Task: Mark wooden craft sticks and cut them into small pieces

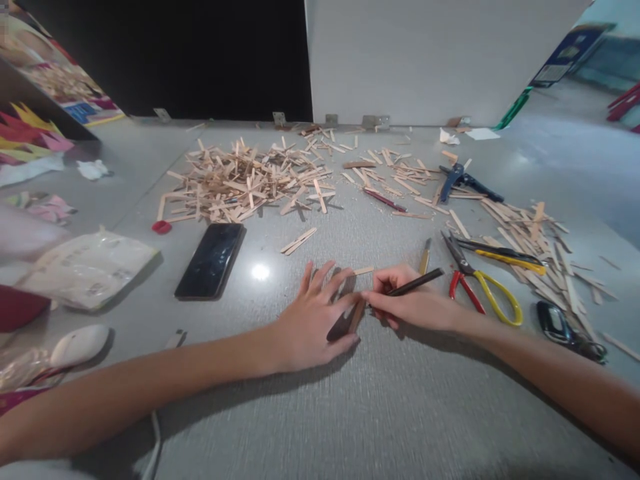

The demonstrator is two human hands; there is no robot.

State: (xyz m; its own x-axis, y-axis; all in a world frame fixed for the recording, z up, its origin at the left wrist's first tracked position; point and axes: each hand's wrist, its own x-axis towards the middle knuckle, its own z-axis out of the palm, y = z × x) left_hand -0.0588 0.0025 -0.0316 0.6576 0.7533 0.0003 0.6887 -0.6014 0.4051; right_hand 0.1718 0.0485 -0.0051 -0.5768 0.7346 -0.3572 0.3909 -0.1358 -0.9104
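Observation:
My right hand pinches a dark pencil or pen, its tip down near a flat wooden stick. Spread over the table, my left hand lies with its fingers apart, index finger and thumb against that stick. Another thin stick pokes out beyond the left fingertips, partly hidden. Just past my right hand lies a craft knife. To the right are scissors with red and yellow handles. A narrow pair of sticks rests ahead of my left hand.
Wooden sticks are heaped at the back, with more scattered at right. A phone, white mouse and plastic packet lie left. Blue-handled cutters and a black cabled device are right. A panel stands behind.

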